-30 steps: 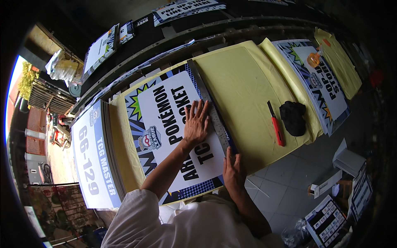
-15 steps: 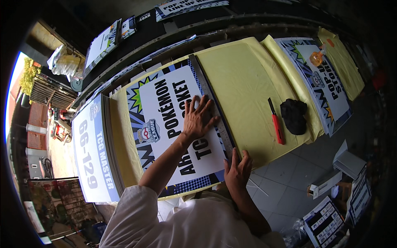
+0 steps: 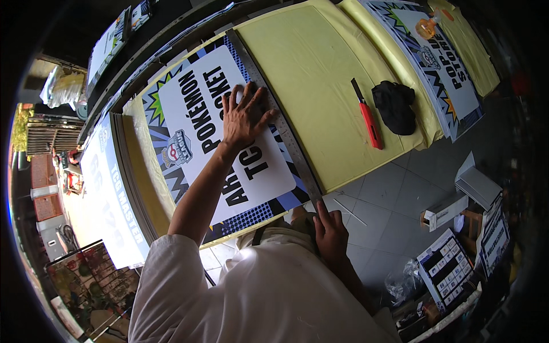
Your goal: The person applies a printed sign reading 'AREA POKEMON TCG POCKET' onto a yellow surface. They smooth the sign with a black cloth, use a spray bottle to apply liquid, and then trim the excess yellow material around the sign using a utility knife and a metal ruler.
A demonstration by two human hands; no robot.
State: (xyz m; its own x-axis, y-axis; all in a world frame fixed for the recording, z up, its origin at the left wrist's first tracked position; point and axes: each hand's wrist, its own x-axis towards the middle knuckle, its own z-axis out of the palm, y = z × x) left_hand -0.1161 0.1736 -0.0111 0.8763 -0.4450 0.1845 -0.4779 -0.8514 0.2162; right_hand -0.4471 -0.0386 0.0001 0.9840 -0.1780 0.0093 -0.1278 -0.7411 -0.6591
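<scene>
A large printed poster (image 3: 194, 131), white with black lettering and a blue-and-black burst border, lies on a yellow-covered table (image 3: 309, 63). A long metal ruler (image 3: 286, 137) runs along the poster's right edge. My left hand (image 3: 243, 117) lies flat with fingers spread, pressing on the ruler and the poster. At the ruler's near end, by the table's front edge, is my right hand (image 3: 330, 233). Its fingers are curled and the index finger points up at the ruler's tip. Whether it grips anything is hidden.
A red utility knife (image 3: 368, 117) and a black pouch (image 3: 396, 106) lie on the yellow cover to the right. Another poster (image 3: 440, 68) with an orange bottle (image 3: 428, 26) on it lies further right. A blue-and-white banner (image 3: 108, 194) is at the left. Boxes (image 3: 452, 211) stand on the tiled floor.
My left hand has stayed pressed on the ruler and poster. My right hand has slid slightly lower, toward the ruler's near end.
</scene>
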